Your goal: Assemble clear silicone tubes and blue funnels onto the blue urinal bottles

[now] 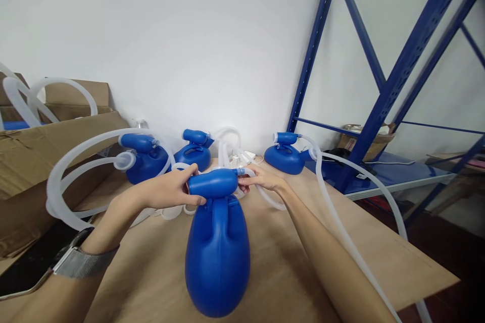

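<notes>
A blue plastic bottle (217, 262) with a moulded handle, like a portable urinal, stands in front of me on the brown tabletop (288, 262). Above its top lies a blue cylindrical cup (214, 183), held at its left end by my left hand (172, 189), thumb and fingers wrapped around it. My right hand (261, 179) pinches the end of a translucent hose (271, 199) at the cup's narrow right end, by a small metal clip. The fingertips partly hide that joint. Whether the cup touches the bottle's top I cannot tell.
Similar blue bottles with cups stand behind: one at left (147, 166), one at centre (193, 156), one at right (284, 159) whose hose hangs past the table edge. An open cardboard box (56, 146) and a phone (34, 257) are left. A blue metal rack (401, 60) stands right.
</notes>
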`<state>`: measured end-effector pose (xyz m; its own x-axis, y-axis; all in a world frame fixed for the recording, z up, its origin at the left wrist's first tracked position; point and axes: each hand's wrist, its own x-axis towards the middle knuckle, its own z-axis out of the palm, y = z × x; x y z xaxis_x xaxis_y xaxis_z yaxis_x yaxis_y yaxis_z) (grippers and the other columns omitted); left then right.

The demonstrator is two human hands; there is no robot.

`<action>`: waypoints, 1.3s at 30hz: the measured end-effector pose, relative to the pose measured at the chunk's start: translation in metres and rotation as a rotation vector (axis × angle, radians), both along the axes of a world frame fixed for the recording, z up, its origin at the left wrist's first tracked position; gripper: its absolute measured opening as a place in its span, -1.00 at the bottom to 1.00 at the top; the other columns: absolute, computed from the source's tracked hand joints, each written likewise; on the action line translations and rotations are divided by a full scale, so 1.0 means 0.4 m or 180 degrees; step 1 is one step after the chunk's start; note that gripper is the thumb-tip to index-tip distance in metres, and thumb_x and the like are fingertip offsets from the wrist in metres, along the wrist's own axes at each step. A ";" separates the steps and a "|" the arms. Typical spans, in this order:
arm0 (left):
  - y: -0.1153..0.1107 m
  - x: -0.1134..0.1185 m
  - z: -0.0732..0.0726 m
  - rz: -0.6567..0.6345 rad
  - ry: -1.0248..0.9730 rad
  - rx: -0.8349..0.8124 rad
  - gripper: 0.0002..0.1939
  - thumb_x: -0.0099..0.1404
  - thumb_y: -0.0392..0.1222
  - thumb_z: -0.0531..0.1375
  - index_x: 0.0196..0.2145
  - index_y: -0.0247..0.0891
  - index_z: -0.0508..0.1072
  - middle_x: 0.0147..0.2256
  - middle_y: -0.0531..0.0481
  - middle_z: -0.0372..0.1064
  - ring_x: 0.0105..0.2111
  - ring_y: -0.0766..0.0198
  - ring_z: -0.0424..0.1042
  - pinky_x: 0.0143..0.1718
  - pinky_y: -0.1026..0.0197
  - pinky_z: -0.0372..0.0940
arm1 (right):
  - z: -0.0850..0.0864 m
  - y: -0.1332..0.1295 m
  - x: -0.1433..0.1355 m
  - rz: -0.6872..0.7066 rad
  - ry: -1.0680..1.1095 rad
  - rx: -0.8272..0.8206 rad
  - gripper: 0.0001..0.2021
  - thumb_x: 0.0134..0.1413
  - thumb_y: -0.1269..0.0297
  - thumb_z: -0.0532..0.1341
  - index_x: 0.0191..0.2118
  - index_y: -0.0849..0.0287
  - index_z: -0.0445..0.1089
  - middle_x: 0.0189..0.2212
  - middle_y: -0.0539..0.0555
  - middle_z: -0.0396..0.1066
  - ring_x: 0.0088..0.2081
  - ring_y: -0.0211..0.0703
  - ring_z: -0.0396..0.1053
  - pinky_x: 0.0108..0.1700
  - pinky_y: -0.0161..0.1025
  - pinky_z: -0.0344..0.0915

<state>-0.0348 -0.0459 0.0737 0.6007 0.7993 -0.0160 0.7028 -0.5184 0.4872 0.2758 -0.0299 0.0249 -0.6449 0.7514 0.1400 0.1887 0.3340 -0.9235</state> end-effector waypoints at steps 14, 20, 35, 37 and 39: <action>-0.003 -0.038 0.041 0.0024 0.0412 0.0401 -0.28 0.15 0.32 0.26 0.16 -0.10 0.37 -0.23 -0.05 0.51 -0.24 0.00 0.50 -0.26 0.14 0.26 | 0.056 -0.027 -0.005 -0.0181 -0.0480 0.0297 -0.45 0.00 -0.21 0.40 -0.12 0.20 0.54 -0.26 0.10 0.55 -0.27 -0.12 0.49 -0.16 -0.19 0.45; -0.057 -0.016 0.053 0.0586 0.0917 0.1352 -0.31 0.19 0.21 0.28 0.20 -0.13 0.36 -0.07 -0.18 0.52 -0.10 -0.16 0.50 -0.28 0.10 0.26 | 0.128 -0.079 -0.019 -0.0564 -0.0994 0.0953 -0.51 0.13 0.01 0.38 0.12 0.11 0.50 -0.09 0.13 0.58 -0.03 -0.02 0.50 -0.07 -0.19 0.42; -0.215 0.338 -0.174 0.1456 -0.3671 -0.2932 -0.56 0.29 -0.05 0.25 0.10 -0.13 0.38 -0.06 -0.19 0.44 -0.29 0.08 0.57 -0.38 0.14 0.43 | 0.167 -0.115 -0.018 -0.0284 -0.1238 0.1145 -0.60 0.38 0.01 0.15 0.09 0.13 0.55 -0.03 0.10 0.60 -0.01 -0.01 0.51 0.01 -0.16 0.39; -0.217 0.342 -0.170 0.1654 -0.4004 -0.3088 -0.62 0.39 -0.09 0.17 0.13 -0.18 0.35 0.03 -0.25 0.41 -0.25 0.09 0.59 -0.34 0.14 0.45 | 0.169 -0.117 -0.017 -0.0304 -0.1267 0.1131 -0.62 0.33 0.03 0.21 0.08 0.13 0.54 -0.05 0.10 0.60 -0.04 -0.03 0.52 -0.01 -0.17 0.40; -0.223 0.342 -0.158 0.1700 -0.4214 -0.3020 -0.63 0.43 -0.09 0.13 0.15 -0.18 0.36 0.11 -0.28 0.38 -0.21 0.08 0.60 -0.32 0.15 0.46 | 0.169 -0.117 -0.018 -0.0330 -0.1253 0.1072 -0.64 0.29 0.06 0.26 0.07 0.15 0.53 -0.10 0.10 0.61 -0.10 -0.05 0.53 -0.06 -0.18 0.41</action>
<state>0.1021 -0.1349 0.0106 0.2840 0.9051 -0.3164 -0.4161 0.4136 0.8098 0.2688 -0.0769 0.0924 -0.6220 0.7691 0.1469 0.5473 0.5613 -0.6208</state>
